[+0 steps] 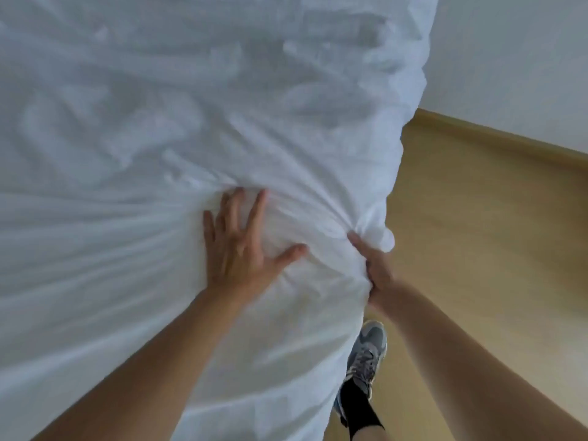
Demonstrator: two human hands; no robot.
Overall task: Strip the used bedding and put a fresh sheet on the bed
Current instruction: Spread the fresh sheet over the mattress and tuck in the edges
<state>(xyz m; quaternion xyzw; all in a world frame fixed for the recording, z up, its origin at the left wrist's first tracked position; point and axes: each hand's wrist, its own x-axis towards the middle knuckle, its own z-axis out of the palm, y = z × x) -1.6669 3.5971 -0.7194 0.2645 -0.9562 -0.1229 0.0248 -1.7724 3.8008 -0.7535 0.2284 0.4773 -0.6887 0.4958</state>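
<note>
the left hand (241, 249) is pressing the sheet (127, 154), fingers (258, 206) spread. the right hand (377, 275) is gripping it bunched at its right edge, beside open floor (477, 233).

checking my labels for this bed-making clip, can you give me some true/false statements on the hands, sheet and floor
1. The left hand lies flat, fingers spread, on the white sheet. True.
2. The right hand hangs free and touches nothing. False: it grips a bunch of the white sheet at the bed's edge.
3. The floor beside the bed is wood-coloured. True.
4. The person is barefoot. False: a grey shoe and a black sock show by the bed.
5. The white sheet lies smooth. False: it is creased, with folds running toward both hands.
</note>
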